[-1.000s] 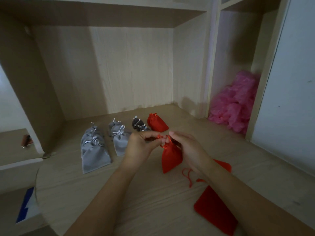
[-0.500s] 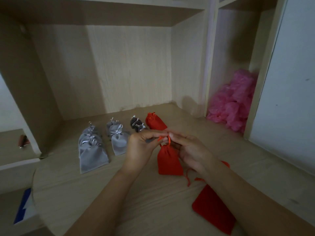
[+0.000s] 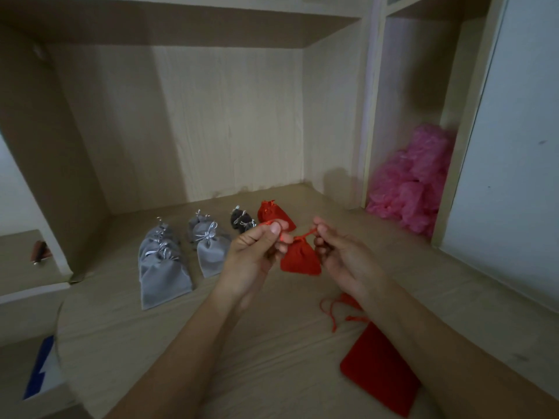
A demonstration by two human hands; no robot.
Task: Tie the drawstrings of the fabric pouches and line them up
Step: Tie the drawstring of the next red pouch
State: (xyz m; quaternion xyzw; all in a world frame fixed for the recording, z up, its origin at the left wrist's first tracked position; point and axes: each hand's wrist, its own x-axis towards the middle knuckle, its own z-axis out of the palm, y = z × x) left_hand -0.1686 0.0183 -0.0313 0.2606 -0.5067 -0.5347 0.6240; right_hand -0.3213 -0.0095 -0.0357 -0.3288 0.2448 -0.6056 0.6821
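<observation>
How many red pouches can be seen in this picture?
3. A tied pouch lies in the back row; the held pouch hangs between left hand and right hand; a flat pouch lies near right. A red scrap by the right forearm may be a fourth, mostly hidden.

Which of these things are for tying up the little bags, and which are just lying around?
For the job: held red pouch, its drawstring, flat red pouch, tied red pouch, dark pouch, grey pouches.
Just lying about: pink plastic heap, blue thing, small brown thing on the left ledge.
</observation>
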